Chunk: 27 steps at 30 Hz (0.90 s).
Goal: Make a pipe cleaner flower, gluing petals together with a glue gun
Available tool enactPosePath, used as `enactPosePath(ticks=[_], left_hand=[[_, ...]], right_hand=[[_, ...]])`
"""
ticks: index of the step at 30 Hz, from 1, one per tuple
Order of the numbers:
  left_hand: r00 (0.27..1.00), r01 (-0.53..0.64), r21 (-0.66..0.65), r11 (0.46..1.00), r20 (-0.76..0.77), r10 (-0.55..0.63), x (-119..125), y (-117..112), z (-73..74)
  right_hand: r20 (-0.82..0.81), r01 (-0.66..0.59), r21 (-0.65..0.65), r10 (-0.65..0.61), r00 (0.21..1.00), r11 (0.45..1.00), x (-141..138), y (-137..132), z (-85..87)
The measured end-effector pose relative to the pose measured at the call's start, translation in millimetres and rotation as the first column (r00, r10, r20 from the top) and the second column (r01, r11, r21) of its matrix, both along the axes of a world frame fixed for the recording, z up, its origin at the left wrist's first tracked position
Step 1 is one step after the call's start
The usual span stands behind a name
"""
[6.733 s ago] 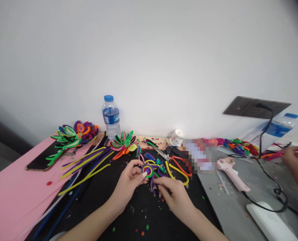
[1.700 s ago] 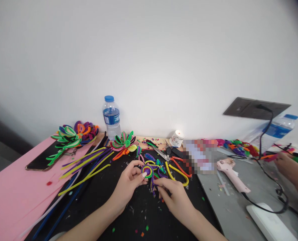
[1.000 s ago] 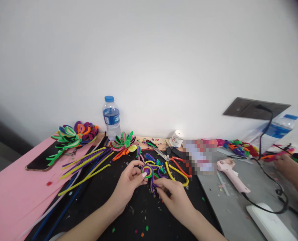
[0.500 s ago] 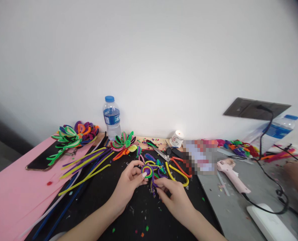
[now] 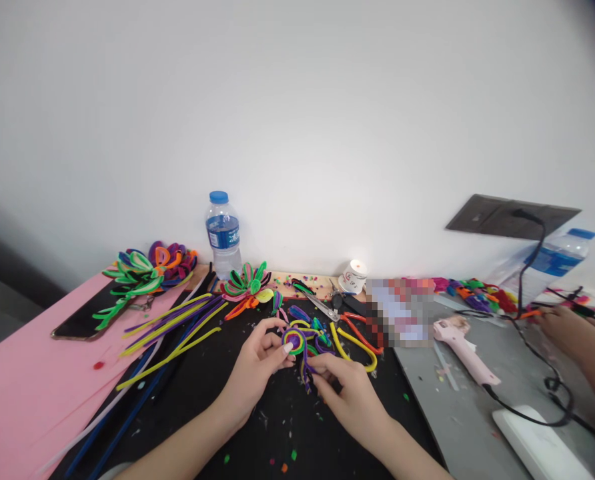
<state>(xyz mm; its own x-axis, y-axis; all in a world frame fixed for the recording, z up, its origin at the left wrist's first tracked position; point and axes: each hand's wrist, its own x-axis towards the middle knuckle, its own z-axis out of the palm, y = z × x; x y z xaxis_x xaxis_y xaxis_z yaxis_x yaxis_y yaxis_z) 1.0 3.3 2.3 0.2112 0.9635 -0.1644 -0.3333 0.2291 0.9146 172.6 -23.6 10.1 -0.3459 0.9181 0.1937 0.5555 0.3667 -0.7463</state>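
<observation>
A pipe-cleaner flower (image 5: 297, 341), coiled in purple, yellow and green, is held just above the black tabletop (image 5: 217, 393), a little in front of the scissors (image 5: 317, 301). The left hand (image 5: 257, 367) is closed on the coil's left edge, thumb and fingertips pinched against it. The right hand (image 5: 350, 393) is closed on the purple stems hanging beneath the coil. Loose yellow and purple pipe cleaners (image 5: 177, 327) are laid to the left of the flower, and bent yellow and red pieces (image 5: 357, 337) lie just to its right. Behind it, by the wall, a water bottle (image 5: 222, 235), a finished flower (image 5: 247, 285) and a small white cup (image 5: 353, 275) are placed. A pink glue gun (image 5: 462, 350) rests well to the right of the flower; beyond that, another person's hand (image 5: 570, 330) is seen over the grey surface.
</observation>
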Motion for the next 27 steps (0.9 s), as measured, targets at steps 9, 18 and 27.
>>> enactPosePath(ticks=[9, 18, 27], left_hand=[[1.0, 0.007, 0.012, 1.0, -0.03, -0.007, -1.0, -0.6, 0.8], [0.999, 0.0, 0.012, 1.0, -0.032, 0.0, -0.4, -0.1, 0.5], [1.0, 0.001, 0.013, 1.0, -0.03, -0.001, -1.4, 0.2, 0.3]], right_hand=[[0.009, -0.001, 0.003, 0.001, 1.0, 1.0, -0.5, 0.4, 1.0], [0.007, 0.0, -0.011, 0.0, 1.0, 1.0, 0.1, -0.3, 1.0], [-0.003, -0.004, -0.005, 0.004, 1.0, 1.0, -0.4, 0.4, 0.4]])
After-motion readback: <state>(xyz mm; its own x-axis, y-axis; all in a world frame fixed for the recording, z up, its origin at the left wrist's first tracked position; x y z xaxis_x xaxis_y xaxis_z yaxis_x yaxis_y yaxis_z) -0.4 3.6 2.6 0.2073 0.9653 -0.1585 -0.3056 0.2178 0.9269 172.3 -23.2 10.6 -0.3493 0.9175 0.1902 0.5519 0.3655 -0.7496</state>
